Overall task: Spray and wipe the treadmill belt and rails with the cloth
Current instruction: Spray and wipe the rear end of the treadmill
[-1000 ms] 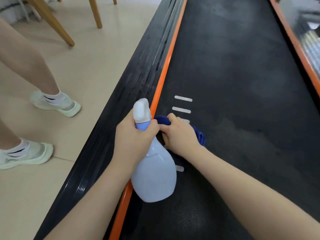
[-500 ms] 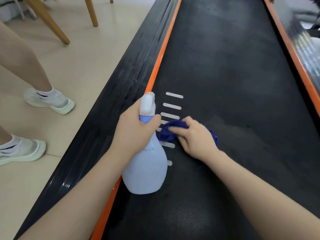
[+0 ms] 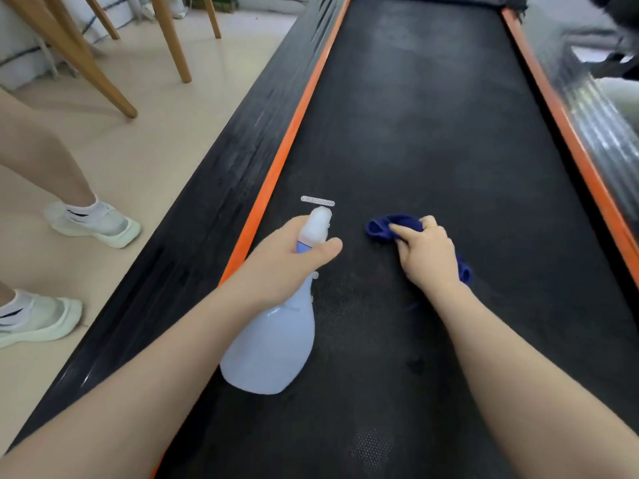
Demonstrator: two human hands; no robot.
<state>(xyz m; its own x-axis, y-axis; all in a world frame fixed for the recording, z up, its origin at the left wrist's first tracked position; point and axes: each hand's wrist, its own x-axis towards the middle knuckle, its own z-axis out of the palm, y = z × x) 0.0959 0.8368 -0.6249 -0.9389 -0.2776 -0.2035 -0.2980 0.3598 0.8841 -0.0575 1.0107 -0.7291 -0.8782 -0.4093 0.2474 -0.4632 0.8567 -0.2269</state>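
- Black treadmill belt (image 3: 432, 140) runs away from the camera between two orange rails: left rail (image 3: 294, 126), right rail (image 3: 567, 133).
- Right hand (image 3: 427, 254) pinches a bunched dark blue cloth (image 3: 383, 228), pressed to the belt about midway between the rails.
- Left hand (image 3: 283, 261) is wrapped round the neck of a pale spray bottle (image 3: 273, 347) near the left rail.
- Risk: so small a wad likely covers little, and streaks could be missed.
- Risk: an accidental squeeze may over-wet the belt.
- Another person's white shoes (image 3: 100, 224) stand close on the floor; overspray could make that floor slippery.

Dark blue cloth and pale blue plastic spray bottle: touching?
Apart. The head view shows bare black belt between the dark blue cloth and pale blue spray bottle.
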